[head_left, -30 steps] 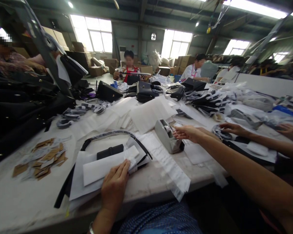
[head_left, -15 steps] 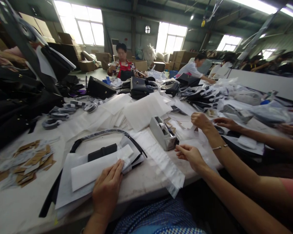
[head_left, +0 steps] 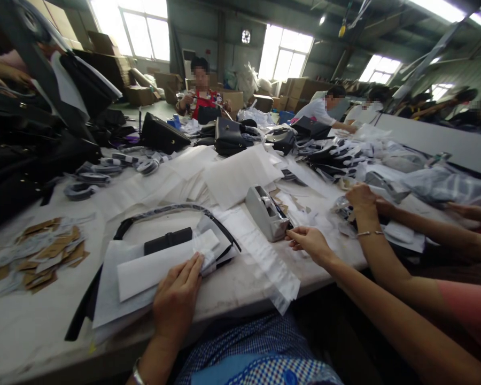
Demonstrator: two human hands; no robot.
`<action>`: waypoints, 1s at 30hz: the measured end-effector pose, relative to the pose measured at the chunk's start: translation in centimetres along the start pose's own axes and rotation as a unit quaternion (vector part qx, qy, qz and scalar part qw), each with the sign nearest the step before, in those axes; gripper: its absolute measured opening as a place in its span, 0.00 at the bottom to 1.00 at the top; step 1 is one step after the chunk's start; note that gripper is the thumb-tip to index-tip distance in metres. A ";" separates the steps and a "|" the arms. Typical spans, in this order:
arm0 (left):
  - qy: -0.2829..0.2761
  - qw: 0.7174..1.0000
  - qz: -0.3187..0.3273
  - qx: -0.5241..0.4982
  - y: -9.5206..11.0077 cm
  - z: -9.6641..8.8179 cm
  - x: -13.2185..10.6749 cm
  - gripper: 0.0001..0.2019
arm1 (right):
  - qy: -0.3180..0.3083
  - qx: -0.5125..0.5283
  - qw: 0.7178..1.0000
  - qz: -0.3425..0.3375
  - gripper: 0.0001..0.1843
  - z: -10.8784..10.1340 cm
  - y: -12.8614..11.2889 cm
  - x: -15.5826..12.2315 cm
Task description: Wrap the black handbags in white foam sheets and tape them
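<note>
My left hand (head_left: 178, 297) lies flat, fingers stretched out, on folded white paper (head_left: 156, 272) and a small clear plastic packet (head_left: 206, 248). Beneath these is a black handbag (head_left: 168, 240), partly covered by white sheets, its wrapped strap (head_left: 168, 209) arched at the back. My right hand (head_left: 310, 245) pinches at the front cutting end of a grey tape dispenser (head_left: 264, 214); its fingertips seem closed on the tape's end, which is too small to see clearly. Clear plastic bags (head_left: 264, 262) lie between my hands.
Brown tags (head_left: 52, 256) are heaped on the left of the table. White paper sheets (head_left: 240, 174), wrapped straps (head_left: 84, 190) and black handbags (head_left: 229, 136) fill the back. At right, close to my arm, a co-worker's hand (head_left: 361, 198) handles small plastic-wrapped items.
The co-worker's nearer hand has moved right, away from the dispenser. My view has shifted slightly. My left hand stays on the paper and my right hand at the dispenser.
</note>
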State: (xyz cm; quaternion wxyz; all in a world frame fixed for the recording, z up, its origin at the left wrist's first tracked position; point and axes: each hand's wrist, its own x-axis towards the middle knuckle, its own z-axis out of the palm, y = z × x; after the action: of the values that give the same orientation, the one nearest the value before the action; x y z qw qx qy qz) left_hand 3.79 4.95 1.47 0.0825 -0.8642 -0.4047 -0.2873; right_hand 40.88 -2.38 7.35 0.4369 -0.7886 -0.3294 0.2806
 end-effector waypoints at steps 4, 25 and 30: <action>0.000 1.000 -0.002 -0.008 0.1 -0.1 0.0 0.22 | 0.029 -0.072 0.995 -0.055 0.06 -0.8 -0.9 -0.2; 0.009 0.999 -0.019 -0.027 0.3 0.1 0.0 0.24 | -0.056 -0.272 0.911 -0.306 0.11 -1.7 -0.4 -4.1; -0.005 0.999 -0.028 -0.024 0.5 -0.2 0.0 0.22 | -0.222 -0.314 0.834 -0.395 0.12 1.2 -6.3 -4.9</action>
State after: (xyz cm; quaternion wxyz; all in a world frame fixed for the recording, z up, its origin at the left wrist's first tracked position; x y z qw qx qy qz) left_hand 4.02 4.51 1.69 0.0516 -0.8558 -0.4223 -0.2944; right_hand 35.27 -2.97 13.09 0.1546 -0.6024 -0.7717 0.1334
